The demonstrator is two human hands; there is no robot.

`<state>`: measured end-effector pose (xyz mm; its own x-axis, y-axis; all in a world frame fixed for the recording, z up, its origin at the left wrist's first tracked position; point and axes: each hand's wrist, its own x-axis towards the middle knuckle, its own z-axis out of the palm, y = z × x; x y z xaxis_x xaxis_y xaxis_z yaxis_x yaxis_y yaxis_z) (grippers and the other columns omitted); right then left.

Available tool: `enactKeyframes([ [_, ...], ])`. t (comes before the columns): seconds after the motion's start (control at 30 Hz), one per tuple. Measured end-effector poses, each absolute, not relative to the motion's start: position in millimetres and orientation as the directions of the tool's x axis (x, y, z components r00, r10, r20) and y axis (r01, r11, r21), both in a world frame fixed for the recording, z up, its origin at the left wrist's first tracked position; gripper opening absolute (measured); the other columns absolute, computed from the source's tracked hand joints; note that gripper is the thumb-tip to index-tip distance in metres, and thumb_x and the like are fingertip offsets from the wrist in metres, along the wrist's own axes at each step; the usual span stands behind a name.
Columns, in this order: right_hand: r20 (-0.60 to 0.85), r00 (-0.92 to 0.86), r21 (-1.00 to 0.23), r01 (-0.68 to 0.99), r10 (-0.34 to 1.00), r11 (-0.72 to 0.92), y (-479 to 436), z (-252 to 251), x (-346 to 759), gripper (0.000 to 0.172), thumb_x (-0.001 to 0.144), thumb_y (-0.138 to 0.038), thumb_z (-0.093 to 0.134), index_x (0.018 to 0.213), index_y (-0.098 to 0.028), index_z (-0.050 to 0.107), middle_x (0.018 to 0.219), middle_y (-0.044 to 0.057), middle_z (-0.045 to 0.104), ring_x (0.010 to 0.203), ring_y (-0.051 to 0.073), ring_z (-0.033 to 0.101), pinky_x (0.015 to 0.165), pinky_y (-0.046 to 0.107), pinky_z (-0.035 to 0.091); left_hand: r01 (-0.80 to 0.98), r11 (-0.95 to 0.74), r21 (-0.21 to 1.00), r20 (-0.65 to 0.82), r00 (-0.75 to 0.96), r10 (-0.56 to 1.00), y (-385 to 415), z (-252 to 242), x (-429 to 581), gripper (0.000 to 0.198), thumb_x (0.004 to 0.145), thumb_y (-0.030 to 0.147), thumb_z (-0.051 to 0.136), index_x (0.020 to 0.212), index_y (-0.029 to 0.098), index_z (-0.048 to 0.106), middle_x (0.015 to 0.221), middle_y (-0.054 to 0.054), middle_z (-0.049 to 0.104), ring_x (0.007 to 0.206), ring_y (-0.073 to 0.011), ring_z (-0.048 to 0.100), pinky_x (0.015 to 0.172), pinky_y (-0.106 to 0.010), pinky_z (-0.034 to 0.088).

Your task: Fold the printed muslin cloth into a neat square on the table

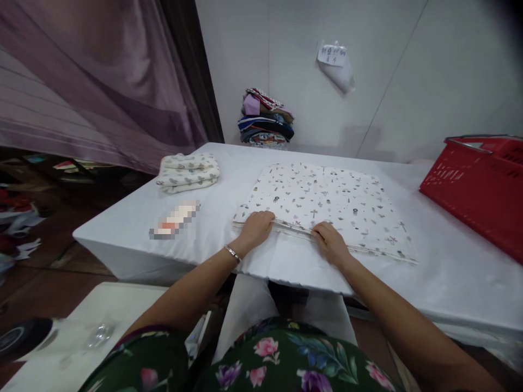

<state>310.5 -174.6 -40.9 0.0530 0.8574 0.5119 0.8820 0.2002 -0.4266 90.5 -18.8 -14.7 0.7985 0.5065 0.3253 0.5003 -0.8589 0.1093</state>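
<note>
Head view, left hand [257, 226]: grip closed on near edge of printed white cloth [314, 198]
Right hand [330, 243]: grip pinching same edge, farther right; fingertips partly hidden, layer count unclear
Printed white cloth: folded flat, mid-desk [441, 277]
Folded cloth bundle [188, 173]: left, apart
Red basket [476, 182]: desk's right end

We seem to be in a fabric workroom or shop: we see cloth [322, 198], a draped table [445, 272], fabric stack [266, 122], basket [469, 201], sign [332, 55]
</note>
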Motion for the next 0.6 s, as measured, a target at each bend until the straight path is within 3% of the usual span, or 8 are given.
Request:
enactKeyframes([
  [0.07, 0.48, 0.066, -0.434, 0.885, 0.875, 0.172, -173.8, -42.3, 310.9, 0.018, 0.095, -0.027, 0.037, 0.087, -0.021, 0.053, 0.087, 0.007, 0.057, 0.084, 0.02, 0.052, 0.077, 0.034, 0.044, 0.497, -0.861, 0.111, 0.335, 0.797, 0.503, -17.9, -17.8, 88.7, 0.017, 0.086, 0.011, 0.041, 0.09, 0.017, 0.057, 0.092, -0.007, 0.065, 0.086, -0.0202, 0.058, 0.075, -0.035, 0.044],
  [0.27, 0.402, 0.143, -0.483, 0.872, 0.905, 0.077, -173.4, -42.2, 311.0, 0.018, 0.094, -0.029, 0.037, 0.085, -0.022, 0.051, 0.085, 0.005, 0.058, 0.082, 0.02, 0.053, 0.075, 0.034, 0.043, 0.33, -0.944, 0.025, 0.369, 0.874, 0.315, -30.1, -26.6, 88.5, 0.024, 0.086, 0.012, 0.042, 0.091, 0.02, 0.065, 0.128, -0.005, 0.055, 0.117, -0.0222, 0.046, 0.094, -0.04, 0.039],
  [0.47, 0.403, 0.148, -0.496, 0.865, 0.903, 0.079, -173.2, -41.4, 310.5, 0.018, 0.093, -0.028, 0.037, 0.084, -0.022, 0.051, 0.085, 0.005, 0.058, 0.082, 0.02, 0.053, 0.075, 0.033, 0.042, 0.293, -0.955, -0.031, 0.341, 0.902, 0.266, -33.9, -21.9, 101.0, 0.02, 0.089, 0.026, 0.047, 0.086, 0.02, 0.066, 0.13, -0.005, 0.053, 0.119, -0.0228, 0.044, 0.092, -0.04, 0.039],
  [0.6, 0.431, 0.131, -0.484, 0.869, 0.893, 0.107, -174.0, -42.3, 311.1, 0.018, 0.094, -0.029, 0.037, 0.085, -0.022, 0.052, 0.084, 0.005, 0.057, 0.081, 0.019, 0.053, 0.075, 0.033, 0.043, 0.257, -0.957, -0.132, 0.32, 0.925, 0.204, -33.4, -20.6, 111.4, 0.024, 0.089, 0.016, 0.043, 0.08, 0.016, 0.065, 0.128, -0.007, 0.054, 0.118, -0.0226, 0.045, 0.092, -0.04, 0.038],
])
